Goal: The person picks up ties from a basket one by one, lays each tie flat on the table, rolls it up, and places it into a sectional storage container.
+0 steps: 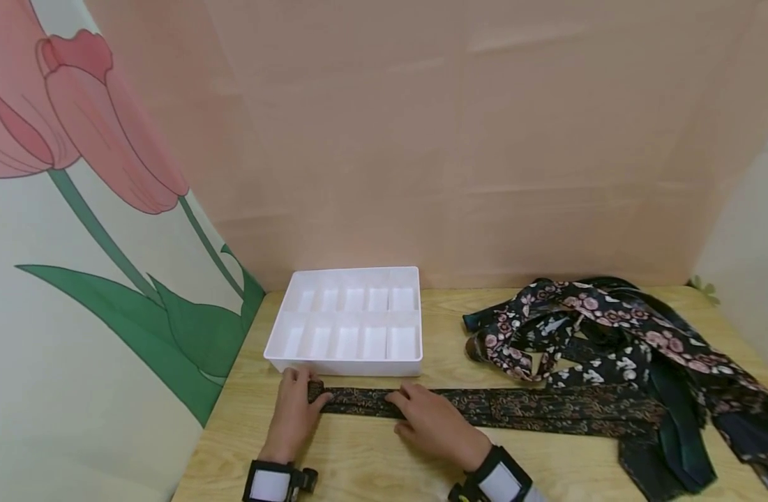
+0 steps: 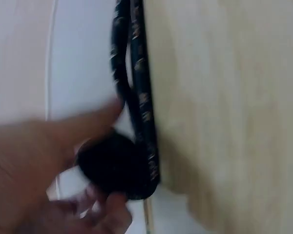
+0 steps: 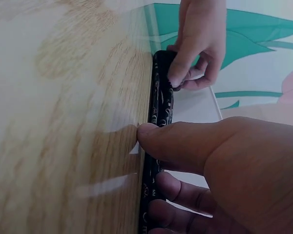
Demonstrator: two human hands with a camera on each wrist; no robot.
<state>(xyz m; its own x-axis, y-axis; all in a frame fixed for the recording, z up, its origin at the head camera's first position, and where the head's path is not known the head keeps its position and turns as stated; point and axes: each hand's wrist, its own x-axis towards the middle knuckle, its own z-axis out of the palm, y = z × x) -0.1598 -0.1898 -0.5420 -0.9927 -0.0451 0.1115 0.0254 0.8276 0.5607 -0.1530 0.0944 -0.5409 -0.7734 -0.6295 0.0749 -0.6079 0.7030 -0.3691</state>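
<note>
A dark necktie (image 1: 534, 410) with a small brownish pattern lies stretched sideways along the table, folded in layers at its left part. At that left end, my left hand (image 1: 292, 418) pinches a small dark roll (image 2: 115, 168) of the tie between thumb and fingers. Further along, my right hand (image 1: 439, 427) holds the tie across its width, the thumb (image 3: 168, 141) at the near edge and the fingertips at the far edge. The right end of the tie runs to a heap of other neckties (image 1: 610, 328).
Just behind the left hand stands a white divided tray (image 1: 342, 367) with two rows of compartments. The heap at the right mixes floral, black and dark green ties, some trailing toward the table's (image 1: 352, 467) front. A brown covering (image 1: 459, 139) rises behind; a tulip-painted wall (image 1: 107, 335) is at left.
</note>
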